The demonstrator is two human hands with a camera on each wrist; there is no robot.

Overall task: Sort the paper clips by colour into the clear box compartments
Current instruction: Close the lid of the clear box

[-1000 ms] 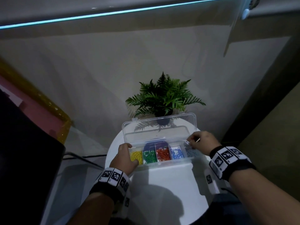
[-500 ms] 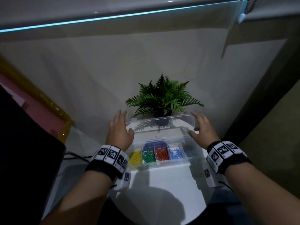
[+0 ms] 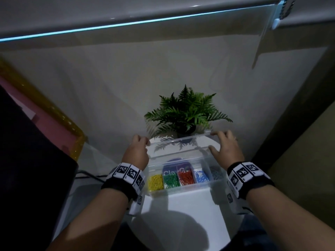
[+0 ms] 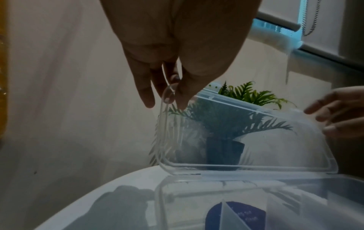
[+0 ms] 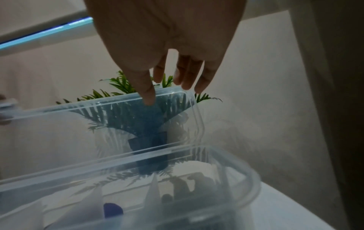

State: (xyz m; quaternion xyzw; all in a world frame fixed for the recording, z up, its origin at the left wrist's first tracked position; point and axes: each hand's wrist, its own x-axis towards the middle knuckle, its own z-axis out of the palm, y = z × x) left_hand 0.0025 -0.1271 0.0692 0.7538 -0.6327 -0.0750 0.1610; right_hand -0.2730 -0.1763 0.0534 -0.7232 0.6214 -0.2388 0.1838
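I have both hands on the lid (image 3: 181,147) of the clear box (image 3: 183,187), which sits at the far edge of the round white counter (image 3: 181,214), just in front of the potted fern (image 3: 186,113). My left hand (image 3: 136,153) pinches the lid's left corner, thumb and fingers curled round the rim. My right hand (image 3: 226,151) takes the right corner: thumb on the near face, fingers over the top edge. The lid looks thin, light and springy, likely to flex if pulled from one corner, so I judge a hold at both ends best. The paper clips (image 3: 184,178) lie sorted in their compartments: light, loose, easily spilled if the box jolts.
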